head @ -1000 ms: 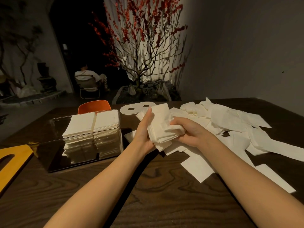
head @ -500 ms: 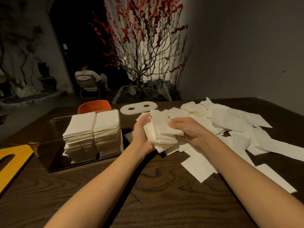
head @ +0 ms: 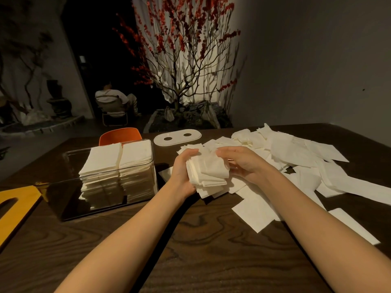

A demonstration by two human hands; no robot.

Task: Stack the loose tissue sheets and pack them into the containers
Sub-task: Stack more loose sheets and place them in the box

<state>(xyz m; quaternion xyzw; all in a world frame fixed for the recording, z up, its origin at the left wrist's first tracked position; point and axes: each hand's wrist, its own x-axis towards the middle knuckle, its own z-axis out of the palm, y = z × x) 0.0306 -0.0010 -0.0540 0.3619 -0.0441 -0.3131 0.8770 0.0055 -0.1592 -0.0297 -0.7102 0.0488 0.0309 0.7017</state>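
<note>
- Right now I see both bare hands raised just above the middle of the dark wooden table [head: 201, 250], holding a bundle of white tissue sheets [head: 208, 172] between them.
- My left hand [head: 182, 172] cups the bundle's left edge, thumb curled over the top and fingers hidden beneath, so it is grasping the sheets.
- My right hand [head: 243, 163] curls its fingers over the bundle's right side, pinching the top sheets; I cannot see exactly how the fingertips lie.
- The bundle looks uneven: corners fan out at its bottom and its edges do not line up.
- A clear container [head: 110, 182] sits toward the table's left edge, already holding two neat stacks side by side, filled about to its rim.
- A wide scatter of loose tissue sheets [head: 296, 157] covers the table's right side, running toward the right edge.
- A flat white lid with two holes [head: 177, 136] lies near the far edge; a yellow board [head: 14, 208] pokes in at the left edge.
- Risk, as I judge it: the fanned lower sheets could slip out if either grip loosens while squaring the bundle.
- Squeezing harder could crease or crumple the soft sheets, leaving a lumpy stack.
- Because the container looks nearly full, pressing this bundle in could topple or skew the stacks, or stop the lid from seating.
- Any sweep of my right forearm could drag loose sheets off the table's right edge.
</note>
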